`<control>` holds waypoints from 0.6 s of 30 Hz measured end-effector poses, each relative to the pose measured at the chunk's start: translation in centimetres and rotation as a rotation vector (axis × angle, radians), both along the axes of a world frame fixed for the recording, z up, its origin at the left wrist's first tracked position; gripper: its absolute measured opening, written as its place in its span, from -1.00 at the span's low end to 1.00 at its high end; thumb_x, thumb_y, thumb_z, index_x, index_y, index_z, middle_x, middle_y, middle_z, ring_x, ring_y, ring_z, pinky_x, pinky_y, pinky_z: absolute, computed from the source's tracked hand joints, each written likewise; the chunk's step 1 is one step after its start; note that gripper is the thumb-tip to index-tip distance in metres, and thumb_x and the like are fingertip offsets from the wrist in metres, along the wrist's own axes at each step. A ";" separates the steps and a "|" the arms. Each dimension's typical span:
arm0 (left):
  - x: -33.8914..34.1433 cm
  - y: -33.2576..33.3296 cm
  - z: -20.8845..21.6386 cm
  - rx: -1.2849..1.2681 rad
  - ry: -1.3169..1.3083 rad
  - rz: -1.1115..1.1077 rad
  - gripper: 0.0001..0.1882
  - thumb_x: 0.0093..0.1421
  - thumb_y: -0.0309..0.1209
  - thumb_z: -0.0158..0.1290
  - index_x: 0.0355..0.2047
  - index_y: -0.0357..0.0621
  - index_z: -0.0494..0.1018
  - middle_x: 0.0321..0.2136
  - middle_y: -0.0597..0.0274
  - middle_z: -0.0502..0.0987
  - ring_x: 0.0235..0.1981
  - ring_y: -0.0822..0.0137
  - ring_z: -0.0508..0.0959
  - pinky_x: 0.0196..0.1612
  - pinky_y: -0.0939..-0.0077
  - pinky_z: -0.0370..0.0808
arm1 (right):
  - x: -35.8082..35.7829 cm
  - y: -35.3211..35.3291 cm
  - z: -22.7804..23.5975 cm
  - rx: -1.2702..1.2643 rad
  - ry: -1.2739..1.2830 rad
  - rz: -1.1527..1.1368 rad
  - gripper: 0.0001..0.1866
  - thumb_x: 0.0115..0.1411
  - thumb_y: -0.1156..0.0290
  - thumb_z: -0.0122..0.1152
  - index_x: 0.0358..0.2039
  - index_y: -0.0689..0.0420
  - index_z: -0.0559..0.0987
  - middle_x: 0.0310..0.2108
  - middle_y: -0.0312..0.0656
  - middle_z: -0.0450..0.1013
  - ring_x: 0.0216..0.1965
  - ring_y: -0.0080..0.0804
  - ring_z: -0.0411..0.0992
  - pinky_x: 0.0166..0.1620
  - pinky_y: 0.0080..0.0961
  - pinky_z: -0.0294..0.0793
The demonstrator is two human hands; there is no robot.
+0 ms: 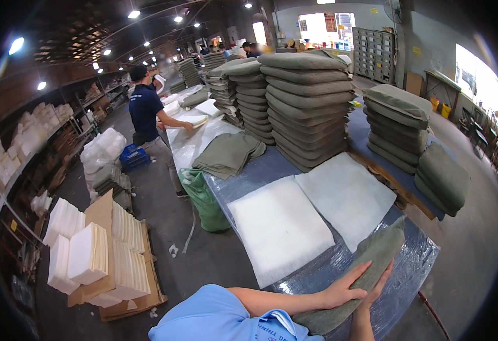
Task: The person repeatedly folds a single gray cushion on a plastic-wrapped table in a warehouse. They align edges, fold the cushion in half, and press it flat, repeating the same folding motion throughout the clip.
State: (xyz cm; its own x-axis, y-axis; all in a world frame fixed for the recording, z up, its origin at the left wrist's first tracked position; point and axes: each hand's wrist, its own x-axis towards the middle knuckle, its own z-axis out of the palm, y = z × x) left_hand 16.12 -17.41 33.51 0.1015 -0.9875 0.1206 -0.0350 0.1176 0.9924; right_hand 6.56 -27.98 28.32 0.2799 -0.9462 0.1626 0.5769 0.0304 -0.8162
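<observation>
A grey-green seat cushion point(380, 243) stands tilted on its edge at the near right corner of the table, running from my body toward the far right. My left hand point(344, 288) grips its left side, with the thumb and fingers pressed into the fabric. On the opposite side, my right hand point(376, 285) holds the cushion with its fingers pointing up along it. Just beyond lie a thick white foam pad point(280, 230) and a thinner white padding sheet point(348, 196), side by side and flat on the table.
Tall stacks of grey-green cushions point(307, 108) stand farther up the plastic-wrapped table point(226, 190), beside loose fabric covers point(229, 153). More cushions point(396, 122) sit on a table to the right. A pallet of foam pads point(90, 253) is at left. A co-worker point(146, 108) handles white pads.
</observation>
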 end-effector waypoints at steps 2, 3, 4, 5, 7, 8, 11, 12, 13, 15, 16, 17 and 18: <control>-0.5 0.4 -0.4 -0.010 -0.023 0.098 -0.02 0.28 -0.28 0.10 0.55 -0.15 -0.21 0.54 -0.06 -0.16 0.57 0.11 -0.18 0.53 0.23 -0.17 | 0.4 -0.2 0.7 -0.052 -0.002 0.072 -0.30 0.56 -0.07 -0.31 0.49 0.16 0.07 0.45 -0.08 0.08 0.42 -0.22 0.15 0.41 -0.24 0.16; -0.6 0.6 -0.3 -0.009 0.027 0.116 -0.03 0.28 -0.29 0.10 0.55 -0.16 -0.21 0.54 -0.05 -0.15 0.56 0.11 -0.17 0.53 0.23 -0.17 | 0.7 -0.2 1.0 -0.072 0.035 0.073 -0.29 0.55 -0.07 -0.29 0.49 0.17 0.07 0.44 -0.06 0.10 0.41 -0.22 0.16 0.41 -0.25 0.17; -0.5 0.8 -0.2 -0.007 0.076 0.134 -0.03 0.28 -0.30 0.10 0.55 -0.17 -0.21 0.54 -0.04 -0.15 0.56 0.12 -0.16 0.53 0.24 -0.17 | 1.1 -0.2 1.3 -0.090 0.072 0.073 -0.28 0.54 -0.08 -0.27 0.49 0.18 0.08 0.43 -0.05 0.11 0.40 -0.22 0.17 0.40 -0.26 0.17; -0.4 1.0 -0.1 -0.003 0.124 0.152 -0.04 0.29 -0.30 0.10 0.55 -0.18 -0.21 0.54 -0.04 -0.14 0.56 0.12 -0.15 0.53 0.25 -0.17 | 1.2 -0.2 1.5 -0.107 0.108 0.073 -0.27 0.54 -0.08 -0.25 0.49 0.20 0.08 0.42 -0.04 0.12 0.39 -0.22 0.18 0.39 -0.27 0.18; -0.7 0.5 0.4 -0.004 0.119 0.152 -0.03 0.28 -0.30 0.11 0.55 -0.18 -0.20 0.53 -0.04 -0.11 0.55 0.11 -0.12 0.53 0.25 -0.14 | 0.9 -0.9 1.5 -0.080 0.046 0.080 -0.27 0.53 -0.07 -0.21 0.48 0.20 0.09 0.40 -0.04 0.15 0.37 -0.23 0.20 0.39 -0.28 0.19; -0.8 0.1 0.7 -0.003 0.115 0.147 -0.03 0.28 -0.29 0.12 0.55 -0.18 -0.20 0.53 -0.03 -0.10 0.55 0.11 -0.10 0.53 0.25 -0.13 | 0.9 -1.3 1.5 -0.064 0.012 0.078 -0.27 0.53 -0.07 -0.18 0.48 0.19 0.09 0.39 -0.04 0.17 0.37 -0.23 0.21 0.38 -0.29 0.20; 0.2 -0.8 -0.8 -0.040 -0.087 0.170 -0.02 0.27 -0.26 0.14 0.54 -0.18 -0.17 0.51 -0.06 -0.03 0.53 0.14 -0.04 0.51 0.24 -0.06 | 0.4 -2.9 0.1 -0.071 0.077 0.105 -0.31 0.53 0.00 -0.12 0.46 0.20 0.14 0.36 -0.05 0.22 0.33 -0.25 0.26 0.36 -0.32 0.23; 1.0 -1.4 -0.9 -0.029 -0.043 0.169 -0.02 0.27 -0.25 0.15 0.54 -0.18 -0.16 0.48 -0.06 0.03 0.49 0.15 0.05 0.48 0.25 0.02 | 0.6 -3.3 0.3 -0.100 0.152 0.078 -0.36 0.53 0.05 -0.11 0.43 0.22 0.21 0.34 -0.05 0.25 0.31 -0.26 0.28 0.35 -0.33 0.25; 2.1 -2.2 -1.1 -0.011 0.002 0.170 -0.02 0.28 -0.23 0.16 0.54 -0.19 -0.15 0.45 -0.07 0.10 0.45 0.16 0.14 0.45 0.26 0.11 | 1.3 -3.8 0.2 -0.121 0.230 0.056 -0.41 0.54 0.10 -0.10 0.39 0.23 0.27 0.32 -0.05 0.29 0.29 -0.27 0.30 0.34 -0.34 0.26; 3.1 -5.4 -0.6 0.100 0.205 0.108 -0.05 0.30 -0.21 0.15 0.53 -0.21 -0.13 0.39 -0.03 0.19 0.35 0.20 0.27 0.37 0.33 0.25 | 1.2 -6.4 -0.4 -0.053 0.360 -0.015 -0.48 0.55 0.15 -0.10 0.33 0.25 0.37 0.28 -0.04 0.34 0.27 -0.28 0.33 0.33 -0.36 0.27; 3.4 -7.4 -0.5 0.109 0.230 0.096 -0.06 0.31 -0.21 0.14 0.53 -0.21 -0.12 0.38 -0.04 0.20 0.32 0.21 0.30 0.33 0.35 0.30 | 1.0 -8.0 -0.5 -0.047 0.339 -0.040 -0.49 0.55 0.16 -0.10 0.31 0.25 0.39 0.26 -0.05 0.36 0.27 -0.29 0.33 0.33 -0.37 0.27; 3.8 -9.3 -0.7 0.122 0.246 0.098 -0.07 0.33 -0.20 0.13 0.52 -0.21 -0.12 0.36 -0.04 0.22 0.29 0.21 0.33 0.29 0.38 0.34 | 1.3 -9.6 -0.5 -0.039 0.308 -0.051 -0.50 0.55 0.16 -0.10 0.30 0.25 0.41 0.24 -0.05 0.38 0.27 -0.31 0.33 0.33 -0.39 0.27; 4.7 -11.1 -1.6 0.078 0.259 0.114 -0.07 0.35 -0.11 0.12 0.52 -0.20 -0.10 0.37 -0.07 0.21 0.33 0.18 0.29 0.35 0.34 0.26 | 2.2 -11.1 -0.2 -0.031 0.308 -0.056 -0.49 0.56 0.13 -0.11 0.28 0.26 0.42 0.24 -0.05 0.38 0.27 -0.32 0.33 0.34 -0.39 0.27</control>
State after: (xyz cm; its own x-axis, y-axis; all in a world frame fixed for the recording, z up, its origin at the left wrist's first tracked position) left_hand 20.84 -28.49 31.87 0.2297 -0.9733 0.0002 0.2126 0.0504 0.9758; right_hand 8.77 -39.04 28.11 0.2679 -0.9575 0.1070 0.3024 -0.0219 -0.9529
